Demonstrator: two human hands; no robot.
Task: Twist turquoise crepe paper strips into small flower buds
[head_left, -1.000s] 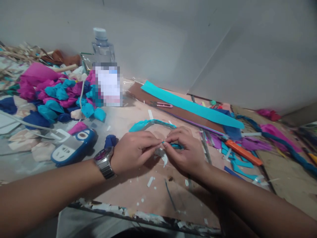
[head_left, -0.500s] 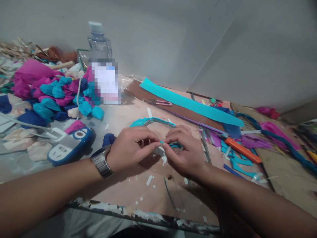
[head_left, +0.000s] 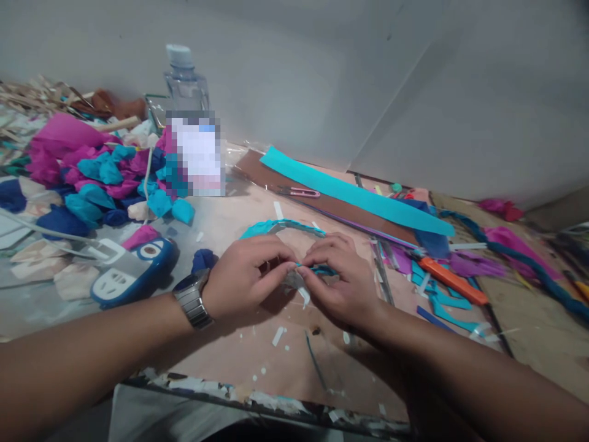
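My left hand (head_left: 248, 270), with a metal watch on its wrist, pinches between thumb and forefinger at a curved turquoise-wrapped band (head_left: 257, 229). My right hand (head_left: 347, 282) is closed opposite it, thumb and fingertips meeting the left ones on the band's near part. The band arcs behind both hands, its inner side greyish. A small whitish strip (head_left: 304, 296) hangs below the fingertips. The fingers hide the exact spot being pinched.
Crumpled pink, blue and turquoise pieces (head_left: 99, 166) lie left, near a blue-and-white power strip (head_left: 133, 273) and a clear bottle (head_left: 186, 86). Behind are a turquoise strip (head_left: 354, 193) and pink-handled thread snips (head_left: 304, 192). An orange utility knife (head_left: 453, 280) lies right.
The fingertips have shifted slightly, and the turquoise bit between them shows less. Both hands keep their pinch on the band. The view has moved a little.
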